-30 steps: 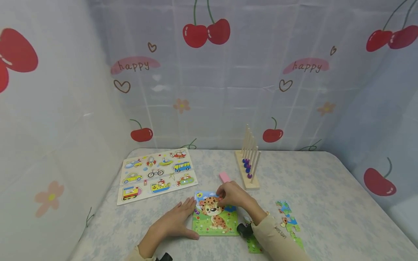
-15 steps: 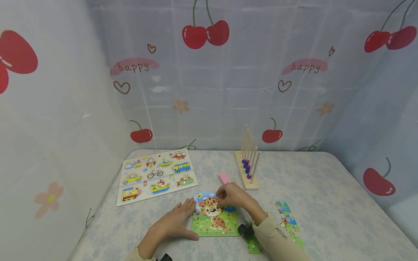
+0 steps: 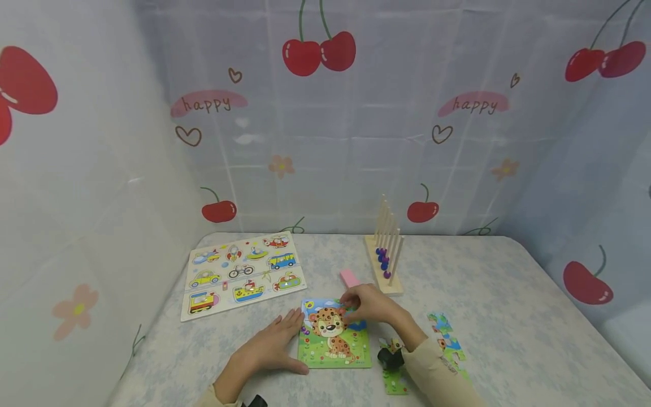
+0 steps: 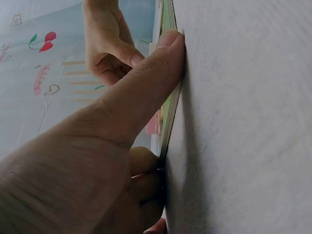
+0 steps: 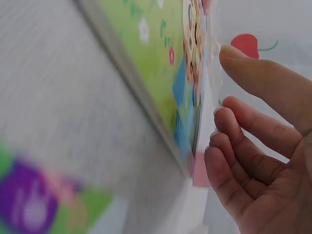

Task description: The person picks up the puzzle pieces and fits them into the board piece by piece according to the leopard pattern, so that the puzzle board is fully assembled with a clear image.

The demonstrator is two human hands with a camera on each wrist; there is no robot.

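Note:
A square leopard jigsaw puzzle (image 3: 333, 333) lies flat on the table in front of the person. Along its left edge rests the left hand (image 3: 272, 346), fingers extended and thumb by the lower left corner. In the left wrist view, that straight thumb (image 4: 161, 63) touches the puzzle's side. The right hand (image 3: 373, 305) hovers over the upper right part of the puzzle. Seen from the right wrist, its thumb (image 5: 258, 73) stands apart from loosely bent fingers (image 5: 243, 151), with nothing between them, and the leopard picture (image 5: 146, 53) lies just beyond.
A vehicle puzzle board (image 3: 244, 274) sits at the back left. A wooden peg rack (image 3: 389, 282) with purple and blue beads stands behind the right hand, a pink block (image 3: 348, 277) beside it. Other puzzle strips (image 3: 450, 342) lie right, one part (image 3: 395, 382) near the right sleeve.
The right hand has drawn slightly up and right from the leopard's head, and its thumb and fingers have parted. The left hand has stayed at the puzzle's edge.

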